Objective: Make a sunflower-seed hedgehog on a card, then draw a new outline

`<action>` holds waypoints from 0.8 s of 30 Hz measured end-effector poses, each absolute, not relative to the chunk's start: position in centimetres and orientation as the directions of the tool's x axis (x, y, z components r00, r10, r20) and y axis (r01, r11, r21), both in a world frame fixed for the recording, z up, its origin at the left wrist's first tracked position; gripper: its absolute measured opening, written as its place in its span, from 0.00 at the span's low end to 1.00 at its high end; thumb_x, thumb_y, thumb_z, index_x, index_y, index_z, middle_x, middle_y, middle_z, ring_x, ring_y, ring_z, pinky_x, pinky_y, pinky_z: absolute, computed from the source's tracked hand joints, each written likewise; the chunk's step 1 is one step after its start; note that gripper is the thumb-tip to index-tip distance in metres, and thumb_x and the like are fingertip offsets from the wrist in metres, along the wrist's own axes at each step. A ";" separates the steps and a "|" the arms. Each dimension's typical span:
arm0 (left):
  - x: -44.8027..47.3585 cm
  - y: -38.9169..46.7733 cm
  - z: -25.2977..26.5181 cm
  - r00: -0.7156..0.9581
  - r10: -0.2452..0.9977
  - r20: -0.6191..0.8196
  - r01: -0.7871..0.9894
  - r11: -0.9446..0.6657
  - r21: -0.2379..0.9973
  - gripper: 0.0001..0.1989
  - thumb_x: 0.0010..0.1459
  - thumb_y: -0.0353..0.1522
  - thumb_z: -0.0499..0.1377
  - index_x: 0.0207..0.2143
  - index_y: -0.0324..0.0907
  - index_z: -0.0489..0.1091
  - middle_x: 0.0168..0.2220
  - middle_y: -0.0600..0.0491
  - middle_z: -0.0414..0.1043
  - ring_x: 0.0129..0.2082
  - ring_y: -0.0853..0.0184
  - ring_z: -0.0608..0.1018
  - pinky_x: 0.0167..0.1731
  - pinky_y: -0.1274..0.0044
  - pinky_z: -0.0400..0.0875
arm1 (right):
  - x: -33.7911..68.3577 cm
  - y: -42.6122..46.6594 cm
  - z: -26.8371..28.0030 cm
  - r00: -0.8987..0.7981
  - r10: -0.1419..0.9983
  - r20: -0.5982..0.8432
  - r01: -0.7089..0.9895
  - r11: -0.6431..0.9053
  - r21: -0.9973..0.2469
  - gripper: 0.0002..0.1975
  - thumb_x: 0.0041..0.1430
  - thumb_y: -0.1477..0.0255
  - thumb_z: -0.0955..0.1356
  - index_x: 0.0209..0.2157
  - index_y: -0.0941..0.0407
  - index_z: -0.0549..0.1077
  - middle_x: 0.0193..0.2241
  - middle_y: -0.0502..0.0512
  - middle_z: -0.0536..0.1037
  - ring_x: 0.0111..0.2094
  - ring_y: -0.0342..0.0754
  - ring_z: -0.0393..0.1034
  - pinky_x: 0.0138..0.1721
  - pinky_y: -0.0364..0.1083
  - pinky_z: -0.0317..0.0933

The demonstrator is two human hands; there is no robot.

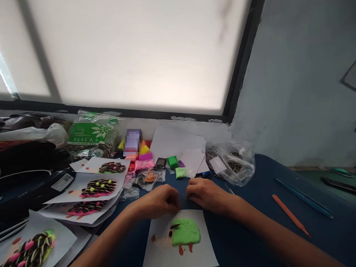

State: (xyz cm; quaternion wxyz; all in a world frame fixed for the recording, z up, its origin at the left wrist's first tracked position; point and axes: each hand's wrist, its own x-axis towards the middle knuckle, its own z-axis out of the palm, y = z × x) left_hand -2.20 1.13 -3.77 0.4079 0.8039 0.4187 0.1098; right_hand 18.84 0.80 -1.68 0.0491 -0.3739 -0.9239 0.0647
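Just beyond the top edge of a white sheet (158, 256) is my left hand (161, 200), its fingers curled closed and any contents hidden. My right hand (204, 193) rests on the blue table a little to the right, with fingers bent in; what they hold, if anything, cannot be made out. On the sheet is a hedgehog picture with a light green clay body (187, 233), a dark eye, a reddish-brown nose and two brown feet. One dark striped sunflower seed (175, 226) sits at the upper left of the green clay.
At left lie finished-looking hedgehog pictures (100, 187) covered in seeds. Behind stand a green seed bag (89, 128), clay packets (172, 161) and white paper (175, 141). A clear bag of seeds (235, 163) lies right, with an orange clay tool (290, 214) and a blue pen-like stick (304, 197).
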 end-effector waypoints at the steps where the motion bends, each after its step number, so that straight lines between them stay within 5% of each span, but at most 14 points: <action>1: -2.2 1.2 -3.8 0.626 0.762 -0.164 0.582 -0.316 0.750 0.06 0.45 0.27 0.58 0.27 0.40 0.75 0.23 0.59 0.68 0.24 0.71 0.68 0.22 0.81 0.58 | 18.7 0.8 -1.8 -0.714 0.699 0.042 0.689 0.713 -0.130 0.06 0.62 0.78 0.65 0.34 0.59 0.75 0.36 0.56 0.74 0.36 0.46 0.69 0.34 0.42 0.58; 6: -2.2 1.2 -3.9 0.625 0.765 -0.154 0.563 -0.306 0.768 0.06 0.44 0.27 0.58 0.26 0.40 0.74 0.22 0.60 0.67 0.23 0.72 0.67 0.22 0.81 0.57 | 18.0 1.0 -2.0 -0.734 0.679 0.021 0.679 0.734 -0.019 0.06 0.60 0.79 0.63 0.34 0.59 0.73 0.34 0.55 0.73 0.32 0.46 0.66 0.29 0.43 0.52; 16: -2.2 1.1 -4.1 0.629 0.764 -0.144 0.550 -0.307 0.776 0.06 0.43 0.26 0.57 0.25 0.40 0.73 0.22 0.60 0.67 0.23 0.73 0.67 0.22 0.81 0.57 | 17.1 1.0 -2.2 -0.733 0.679 0.033 0.679 0.734 -0.014 0.06 0.57 0.80 0.63 0.32 0.59 0.71 0.30 0.54 0.72 0.28 0.44 0.63 0.28 0.43 0.49; 20: -2.2 1.2 -4.1 0.626 0.765 -0.149 0.553 -0.302 0.776 0.06 0.44 0.26 0.58 0.26 0.40 0.74 0.21 0.60 0.67 0.23 0.73 0.67 0.22 0.81 0.57 | 17.2 0.9 -2.8 -0.676 0.729 0.108 0.724 0.684 -0.092 0.07 0.60 0.79 0.63 0.33 0.60 0.72 0.33 0.56 0.73 0.31 0.45 0.65 0.30 0.43 0.53; 24: -2.3 1.2 -3.7 0.626 0.762 -0.165 0.568 -0.301 0.766 0.06 0.44 0.26 0.58 0.27 0.39 0.74 0.23 0.59 0.69 0.24 0.72 0.69 0.22 0.81 0.58 | 17.9 0.4 -1.5 -0.624 0.773 0.114 0.704 0.619 -0.348 0.08 0.59 0.81 0.64 0.35 0.59 0.74 0.34 0.55 0.76 0.33 0.44 0.68 0.33 0.41 0.58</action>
